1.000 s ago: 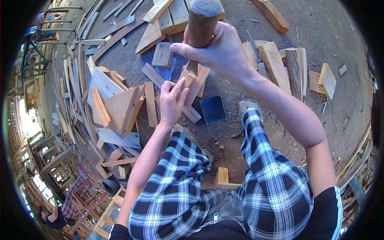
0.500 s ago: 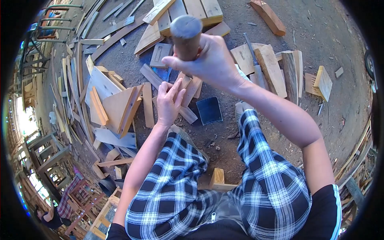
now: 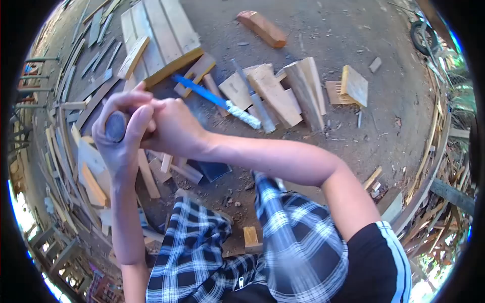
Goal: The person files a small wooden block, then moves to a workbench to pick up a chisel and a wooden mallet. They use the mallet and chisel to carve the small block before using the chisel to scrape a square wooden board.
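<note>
My left hand (image 3: 118,134) is raised and curled around a round wooden club (image 3: 116,126), whose grey, flat round end shows between thumb and fingers. Against it presses my right hand (image 3: 174,123), closed, its fingertips touching the left fingers. What lies inside the right fist is hidden. Below the hands, partly covered, are small wood pieces (image 3: 166,162) and a dark square sheet (image 3: 214,170) on the ground. Just right of the hands lies a blue strip-like tool (image 3: 202,93) with a white-wrapped handle.
A slatted wooden panel (image 3: 161,35) lies at the back. Wedge-shaped wood offcuts (image 3: 275,96) and a long metal tool (image 3: 250,88) lie right of centre. A reddish wood block (image 3: 262,29) lies beyond. Scrap strips (image 3: 65,166) crowd the left; a small block (image 3: 250,236) lies between my legs.
My left hand has left the wood piece on the ground and come up around the club. My right hand has swung left, beside it. The view has shifted to the right.
</note>
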`<state>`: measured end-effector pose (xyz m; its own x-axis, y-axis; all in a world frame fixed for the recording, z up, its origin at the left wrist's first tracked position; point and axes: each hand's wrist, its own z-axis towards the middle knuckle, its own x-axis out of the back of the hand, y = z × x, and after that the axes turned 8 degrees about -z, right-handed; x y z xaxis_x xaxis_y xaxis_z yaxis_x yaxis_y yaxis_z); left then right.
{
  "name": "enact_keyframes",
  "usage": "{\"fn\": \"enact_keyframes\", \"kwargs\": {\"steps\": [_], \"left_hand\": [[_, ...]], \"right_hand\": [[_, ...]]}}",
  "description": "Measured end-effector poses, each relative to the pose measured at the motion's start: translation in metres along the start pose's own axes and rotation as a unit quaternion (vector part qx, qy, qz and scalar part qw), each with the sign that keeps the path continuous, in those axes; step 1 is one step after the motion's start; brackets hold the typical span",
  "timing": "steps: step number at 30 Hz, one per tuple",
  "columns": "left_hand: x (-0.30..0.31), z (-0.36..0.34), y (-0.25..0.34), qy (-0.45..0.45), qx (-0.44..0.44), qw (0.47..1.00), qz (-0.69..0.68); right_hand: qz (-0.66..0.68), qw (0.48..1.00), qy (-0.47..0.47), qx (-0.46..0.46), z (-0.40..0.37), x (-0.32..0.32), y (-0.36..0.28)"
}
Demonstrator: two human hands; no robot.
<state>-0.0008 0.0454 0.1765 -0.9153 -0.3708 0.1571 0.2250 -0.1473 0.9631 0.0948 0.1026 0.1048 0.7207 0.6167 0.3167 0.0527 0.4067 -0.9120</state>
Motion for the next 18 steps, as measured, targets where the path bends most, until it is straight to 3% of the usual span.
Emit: {"fn": "enact_keyframes", "kwargs": {"steps": [1,5,8,9,11,13,15,18], "left_hand": [[0.002,0.001,-0.008,-0.005,-0.007,1.000,-0.009],[0.001,-0.007,-0.022,0.017,-0.050,0.999,-0.006],[-0.010,-0.009,-0.004,0.031,0.013,0.999,0.026],[-0.012,-0.006,-0.006,0.029,0.015,0.999,0.009],[-0.012,-0.004,-0.006,0.040,0.015,0.999,-0.006],[-0.010,-0.002,-0.009,0.054,0.015,0.998,-0.014],[-0.006,0.002,-0.012,0.062,0.007,0.998,-0.032],[-0.003,0.005,-0.017,0.042,-0.013,0.998,-0.033]], "right_hand": [[-0.031,0.999,-0.001,0.018,-0.001,-0.003,0.006],[0.048,0.998,-0.035,0.024,-0.016,0.013,0.008],[-0.015,0.997,-0.008,0.072,-0.036,0.049,0.023],[-0.073,0.995,0.049,0.045,-0.045,0.070,0.027],[-0.183,0.966,0.153,-0.103,-0.078,0.114,0.046],[-0.352,0.889,0.218,-0.197,-0.131,0.149,0.087],[-0.464,0.816,0.229,-0.258,-0.199,0.172,0.144],[-0.490,0.802,0.185,-0.286,-0.229,0.157,0.164]]}}
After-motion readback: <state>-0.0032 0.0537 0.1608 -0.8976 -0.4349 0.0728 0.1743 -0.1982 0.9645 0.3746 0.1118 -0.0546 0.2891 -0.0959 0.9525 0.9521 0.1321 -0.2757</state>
